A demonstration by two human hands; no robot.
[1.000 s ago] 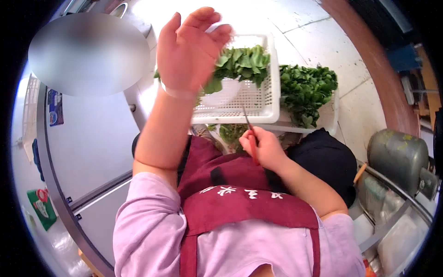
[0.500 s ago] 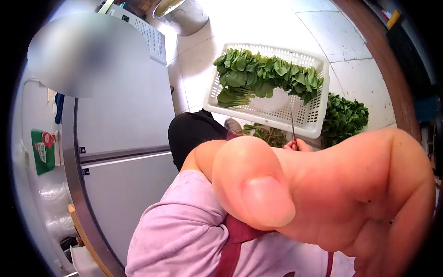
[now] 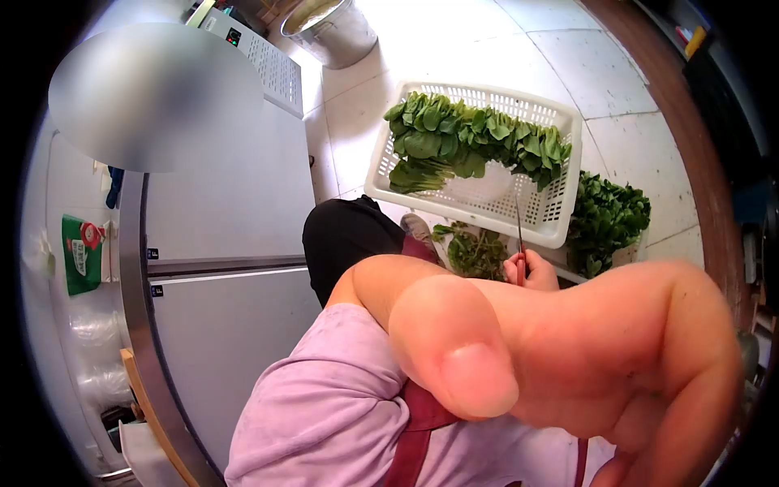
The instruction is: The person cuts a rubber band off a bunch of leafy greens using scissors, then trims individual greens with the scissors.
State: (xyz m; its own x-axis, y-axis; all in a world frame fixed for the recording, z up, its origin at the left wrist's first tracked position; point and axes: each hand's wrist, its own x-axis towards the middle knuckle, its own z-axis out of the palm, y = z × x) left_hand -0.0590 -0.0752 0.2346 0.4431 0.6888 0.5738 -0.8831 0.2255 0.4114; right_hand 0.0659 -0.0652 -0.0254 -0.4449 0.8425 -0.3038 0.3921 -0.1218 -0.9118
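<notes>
Very close to the camera, my left hand [image 3: 568, 349] is raised with its palm in sight, its thumb held apart and its fingers bent at the right; nothing shows in it. Partly behind it, my right hand [image 3: 542, 272] is closed round the red handle of a thin-bladed knife [image 3: 520, 265]. The blade points away from me, its tip over the near right part of a white plastic basket [image 3: 466, 213]. Rows of leafy greens [image 3: 438, 130] lie inside the basket. A darker heap of greens [image 3: 608, 215] sits right of it, and loose stems [image 3: 477, 253] lie on its near side.
A large metal pot [image 3: 345, 36] stands on the tiled floor beyond the basket. Grey cabinet doors [image 3: 235, 195] fill the left side. My knee in black [image 3: 345, 239] is between them and the basket. A green packet [image 3: 83, 256] hangs at the far left.
Over the last second my left hand has come from above the basket to right before the camera. The view has shifted, showing the whole basket and the pot. My right hand keeps the knife.
</notes>
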